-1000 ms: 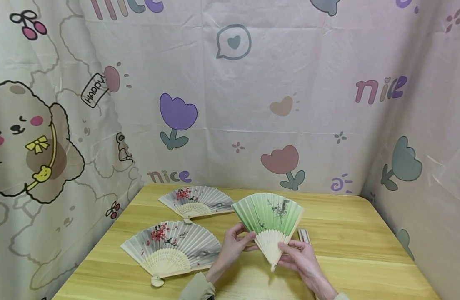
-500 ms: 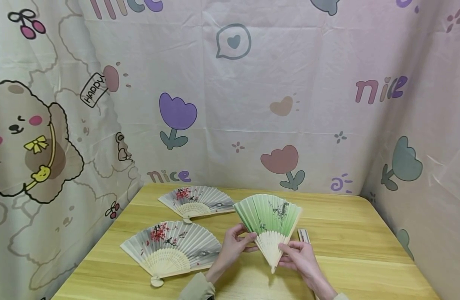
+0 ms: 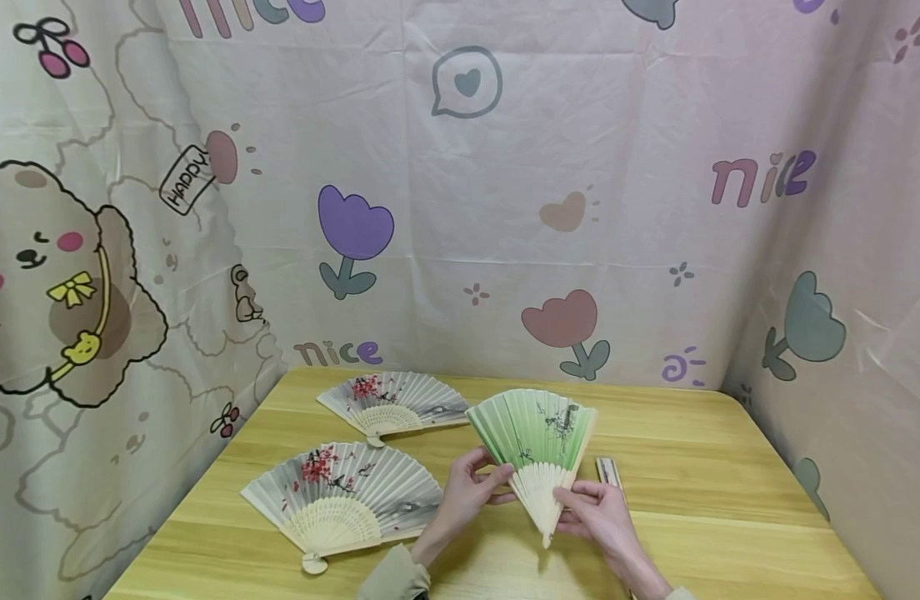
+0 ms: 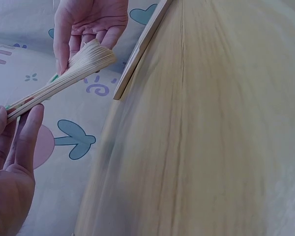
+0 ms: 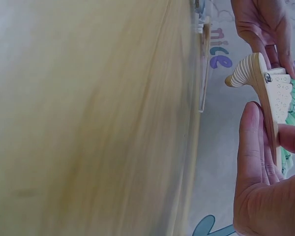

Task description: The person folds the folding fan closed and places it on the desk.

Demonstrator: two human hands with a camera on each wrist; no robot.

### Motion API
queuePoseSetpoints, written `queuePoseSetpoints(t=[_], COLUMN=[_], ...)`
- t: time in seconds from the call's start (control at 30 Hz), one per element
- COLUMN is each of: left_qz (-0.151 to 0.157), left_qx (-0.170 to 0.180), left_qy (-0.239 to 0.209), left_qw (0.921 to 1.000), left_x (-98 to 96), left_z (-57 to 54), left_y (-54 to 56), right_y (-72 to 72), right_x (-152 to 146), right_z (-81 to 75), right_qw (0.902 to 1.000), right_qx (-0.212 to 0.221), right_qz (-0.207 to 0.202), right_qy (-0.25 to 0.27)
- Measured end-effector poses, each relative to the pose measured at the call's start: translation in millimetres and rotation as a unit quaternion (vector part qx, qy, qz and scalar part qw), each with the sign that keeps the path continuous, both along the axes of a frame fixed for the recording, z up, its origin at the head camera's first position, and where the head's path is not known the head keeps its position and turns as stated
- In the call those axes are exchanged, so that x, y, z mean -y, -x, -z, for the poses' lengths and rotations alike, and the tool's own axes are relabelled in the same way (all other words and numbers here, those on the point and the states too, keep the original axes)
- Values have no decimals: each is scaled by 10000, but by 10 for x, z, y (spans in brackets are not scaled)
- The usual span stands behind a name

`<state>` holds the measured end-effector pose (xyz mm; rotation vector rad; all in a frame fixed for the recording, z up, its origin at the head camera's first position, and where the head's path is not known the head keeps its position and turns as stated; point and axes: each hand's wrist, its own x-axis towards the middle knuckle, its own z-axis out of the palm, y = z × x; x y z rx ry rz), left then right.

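A green folding fan (image 3: 533, 433), partly spread and printed with dark branches, is held up over the table in the head view. My left hand (image 3: 469, 492) pinches its left outer rib between thumb and fingers. On the other side my right hand (image 3: 598, 517) grips the right outer rib near the pivot, thumb in front and fingers behind. The right wrist view shows the fan's pale ribs (image 5: 278, 96) between thumb and fingers of the right hand (image 5: 265, 172). From the left wrist, the rib stack (image 4: 83, 64) is seen edge-on, with the left hand (image 4: 14, 162) at its outer end.
Two spread grey fans with red blossoms lie at the left of the table (image 3: 715, 467): one nearer (image 3: 340, 517), one farther back (image 3: 385, 412). A folded fan (image 3: 608, 472) lies partly hidden behind my right hand. Patterned cloth (image 3: 460, 208) hangs around the table.
The green fan has narrowed: its right edge has moved left as my right hand shifted slightly inward. My left hand and the grey fans have stayed in place.
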<state>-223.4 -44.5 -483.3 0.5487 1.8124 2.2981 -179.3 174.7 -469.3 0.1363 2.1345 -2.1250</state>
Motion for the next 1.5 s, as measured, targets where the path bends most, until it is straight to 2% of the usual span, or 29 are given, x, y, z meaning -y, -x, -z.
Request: queuePoseSetpoints(t=[0.53, 0.83, 1.07, 1.5], left_qz=[-175, -29, -153, -195], left_qx=[51, -35, -5, -34], left_qy=[-14, 33, 91, 150], left_qw=[9998, 10000, 9998, 9997], left_x=[-19, -7, -13, -19], left_z=[-7, 3, 9, -1], left_y=[0, 7, 10, 8], right_y=[27, 31, 29, 19], right_x=[-10, 0, 5, 6], right_z=[4, 33, 40, 32], right_qw=[9996, 9997, 9996, 9995], right_qx=[-108, -144, -159, -115], right_qz=[-237, -213, -204, -292], right_qy=[115, -39, -97, -81])
